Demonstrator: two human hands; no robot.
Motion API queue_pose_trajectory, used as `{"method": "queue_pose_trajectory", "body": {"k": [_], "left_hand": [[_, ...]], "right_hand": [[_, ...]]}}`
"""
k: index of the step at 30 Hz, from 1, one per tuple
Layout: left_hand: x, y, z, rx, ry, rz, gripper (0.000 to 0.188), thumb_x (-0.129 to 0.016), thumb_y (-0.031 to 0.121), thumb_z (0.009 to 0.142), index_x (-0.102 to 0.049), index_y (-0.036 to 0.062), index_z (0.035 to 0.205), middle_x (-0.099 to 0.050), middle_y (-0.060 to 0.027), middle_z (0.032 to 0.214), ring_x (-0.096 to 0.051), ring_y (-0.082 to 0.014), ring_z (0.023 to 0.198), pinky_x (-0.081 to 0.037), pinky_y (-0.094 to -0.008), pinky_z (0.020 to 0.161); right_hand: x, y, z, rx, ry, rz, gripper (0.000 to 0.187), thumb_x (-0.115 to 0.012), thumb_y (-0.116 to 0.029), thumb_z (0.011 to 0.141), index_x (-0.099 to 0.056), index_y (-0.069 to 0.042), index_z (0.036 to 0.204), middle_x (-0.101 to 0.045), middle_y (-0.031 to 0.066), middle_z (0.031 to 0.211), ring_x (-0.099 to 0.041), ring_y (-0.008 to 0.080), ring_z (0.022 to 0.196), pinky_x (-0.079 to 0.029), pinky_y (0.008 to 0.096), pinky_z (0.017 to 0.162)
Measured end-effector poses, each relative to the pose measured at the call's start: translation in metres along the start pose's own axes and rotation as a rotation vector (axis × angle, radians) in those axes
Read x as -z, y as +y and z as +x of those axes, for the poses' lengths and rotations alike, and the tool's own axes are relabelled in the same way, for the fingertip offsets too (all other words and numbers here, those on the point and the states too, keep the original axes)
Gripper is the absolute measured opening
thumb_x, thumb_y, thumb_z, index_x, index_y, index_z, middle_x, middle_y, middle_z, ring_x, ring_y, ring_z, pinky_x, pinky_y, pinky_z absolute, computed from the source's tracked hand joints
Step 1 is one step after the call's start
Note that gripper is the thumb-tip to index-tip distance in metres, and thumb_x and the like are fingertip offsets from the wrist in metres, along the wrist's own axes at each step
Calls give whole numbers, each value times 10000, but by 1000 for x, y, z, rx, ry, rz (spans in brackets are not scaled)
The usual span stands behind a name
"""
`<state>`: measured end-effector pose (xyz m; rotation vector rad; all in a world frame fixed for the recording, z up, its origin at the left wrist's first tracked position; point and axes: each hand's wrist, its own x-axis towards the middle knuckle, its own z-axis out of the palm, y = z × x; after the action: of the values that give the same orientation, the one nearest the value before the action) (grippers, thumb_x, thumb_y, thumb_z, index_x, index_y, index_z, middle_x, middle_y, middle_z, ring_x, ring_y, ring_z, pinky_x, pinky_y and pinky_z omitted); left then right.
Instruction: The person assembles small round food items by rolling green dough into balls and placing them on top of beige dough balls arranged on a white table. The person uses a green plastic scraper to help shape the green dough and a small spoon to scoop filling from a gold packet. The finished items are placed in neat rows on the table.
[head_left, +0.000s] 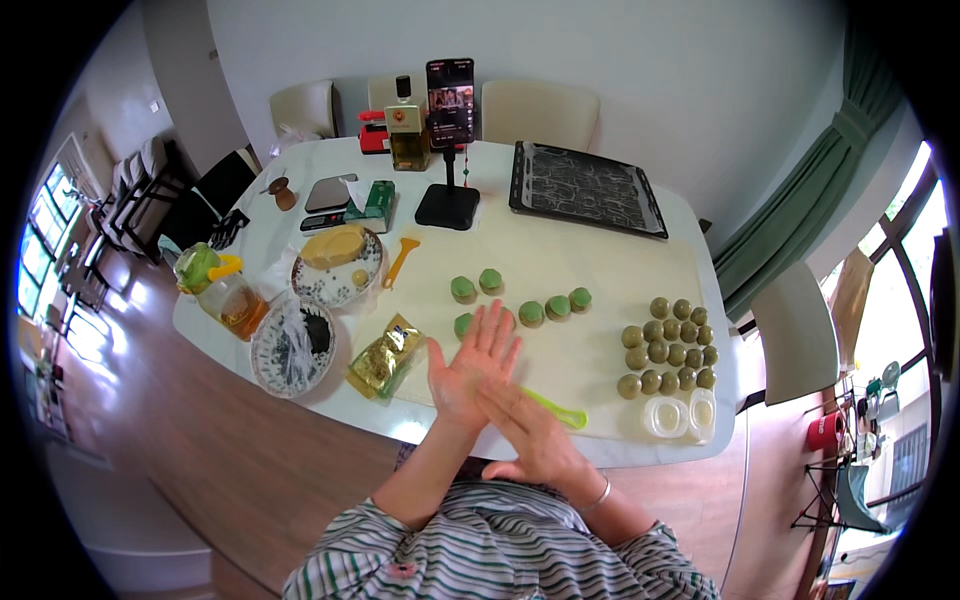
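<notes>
My left hand (472, 365) is palm up over the near side of the cream mat (620, 265), fingers stretched and spread. Across its palm lie the straightened fingers of my right hand (532, 432), palm down, with the thumb held apart. I see nothing held in either hand; the contact between them is partly hidden. Just beyond are several green dough pieces (531, 315), some partly behind my left fingers. A bright green plastic tool (558, 409) lies by my right hand, partly covered by it. To the left rests a gold packet (386, 357).
Several olive balls (677, 354) sit at the right, near two clear plastic pieces (665, 417). A plate with yellow dough (334, 247), a bowl with dark filling (318, 333) and an orange spatula (401, 262) stand left. Behind are a phone on a stand (451, 105), bottle (408, 135) and black tray (588, 190).
</notes>
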<state>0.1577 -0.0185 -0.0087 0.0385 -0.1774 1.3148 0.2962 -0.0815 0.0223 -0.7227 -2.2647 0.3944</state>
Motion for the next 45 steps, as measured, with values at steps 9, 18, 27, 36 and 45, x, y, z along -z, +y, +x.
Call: {"method": "queue_pose_trajectory", "body": {"k": [9,18,27,36,45], "left_hand": [[-7,1,-8,20,36,-2,888,-230,693,985,-125,51,1589,-155,-116,1668,-122,-280,1545,-113,-492,1245],[-6,-16,-11,73,-9,-126,849,-212,647,1012,-150,20,1582,-171,-119,1662,-139,-248,1542,-121,-418,1255],[-1,-26,-13,56,-54,-63,835,-212,639,1016,-139,35,1588,-150,-116,1667,-112,-245,1547,-118,-432,1257],[23,-27,-27,112,-15,-39,869,-212,672,998,-116,50,1597,-80,-143,1676,-82,-276,1551,-90,-410,1253],[28,-23,-28,141,25,-72,877,-221,657,997,-131,11,1584,-82,-131,1677,-70,-288,1552,-88,-450,1255]], "right_hand": [[-3,15,5,-63,26,38,908,-553,-696,870,-536,67,1361,-511,228,1438,-485,412,1342,-356,494,1143],[0,15,-7,-286,260,564,892,-178,-658,1011,-550,83,1339,-590,238,1360,-489,424,1345,-279,506,1185],[-16,-4,-12,-142,102,-45,881,-410,-688,946,-523,72,1377,-491,252,1457,-415,416,1405,-265,539,1184],[-1,3,-27,-22,-67,38,849,-569,-628,881,-523,66,1367,-493,238,1449,-452,409,1370,-334,514,1153],[0,11,-37,-81,-83,146,796,-611,-590,883,-540,46,1357,-523,216,1425,-487,405,1340,-363,505,1134]]}}
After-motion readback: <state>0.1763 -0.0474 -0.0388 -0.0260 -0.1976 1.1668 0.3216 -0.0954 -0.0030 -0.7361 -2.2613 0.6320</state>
